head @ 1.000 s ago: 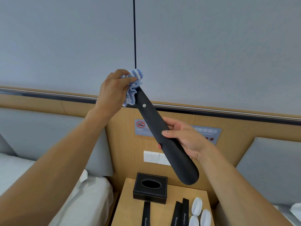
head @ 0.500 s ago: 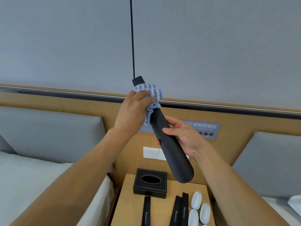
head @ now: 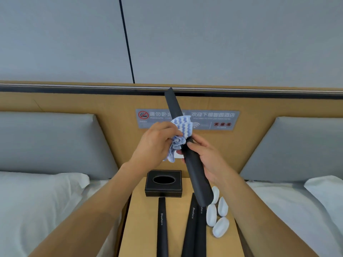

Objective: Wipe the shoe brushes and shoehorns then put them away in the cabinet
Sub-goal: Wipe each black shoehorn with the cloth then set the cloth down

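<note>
The left hand (head: 156, 143) has slid the cloth (head: 179, 138) down the shoehorn (head: 187, 151).

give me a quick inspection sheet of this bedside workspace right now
surface: wooden nightstand between two beds.
job's things: black shoehorn held up tilted; striped cloth wrapped around its shaft; three more shoehorns lying on the nightstand.
clutter: black tissue box; four small white oval items at the right edge, kind unclear.
hands: left hand grips the cloth against the shoehorn; right hand holds the shoehorn's middle.
cables: nothing seen.
surroundings: wooden headboard with a no-smoking sign, grey wall, white pillows.
</note>
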The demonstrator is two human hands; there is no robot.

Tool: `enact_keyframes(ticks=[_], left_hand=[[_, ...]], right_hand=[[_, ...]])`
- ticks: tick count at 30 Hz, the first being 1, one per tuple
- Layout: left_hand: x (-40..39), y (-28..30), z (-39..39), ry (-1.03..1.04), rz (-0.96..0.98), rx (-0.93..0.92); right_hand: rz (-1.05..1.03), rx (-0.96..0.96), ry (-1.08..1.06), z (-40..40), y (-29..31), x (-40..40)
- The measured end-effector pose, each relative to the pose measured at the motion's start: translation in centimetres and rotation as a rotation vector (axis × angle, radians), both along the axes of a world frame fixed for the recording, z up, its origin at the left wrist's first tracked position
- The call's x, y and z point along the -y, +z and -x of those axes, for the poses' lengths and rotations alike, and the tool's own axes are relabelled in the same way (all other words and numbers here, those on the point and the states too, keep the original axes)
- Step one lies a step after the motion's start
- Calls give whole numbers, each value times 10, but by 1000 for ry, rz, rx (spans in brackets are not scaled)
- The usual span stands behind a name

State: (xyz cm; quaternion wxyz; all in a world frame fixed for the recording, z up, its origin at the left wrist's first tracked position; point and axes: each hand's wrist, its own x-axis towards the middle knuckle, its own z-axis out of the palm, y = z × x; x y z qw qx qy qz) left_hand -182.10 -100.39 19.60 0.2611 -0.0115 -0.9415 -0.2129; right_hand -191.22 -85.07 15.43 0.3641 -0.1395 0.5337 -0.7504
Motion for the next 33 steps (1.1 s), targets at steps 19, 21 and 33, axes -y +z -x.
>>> enact_keyframes(ticks=[19,21,33], left_hand=[[-4,-150,3,110,-398,277],[2,-167,2,128,-424,319],[32,-252,-24,203,-495,459]], right_hand=[[-870,-229,-228,-68,-189,-47],[-961,-228,-190,-67,-214,-46],[-1324,-142,21,-54,-346,7]])
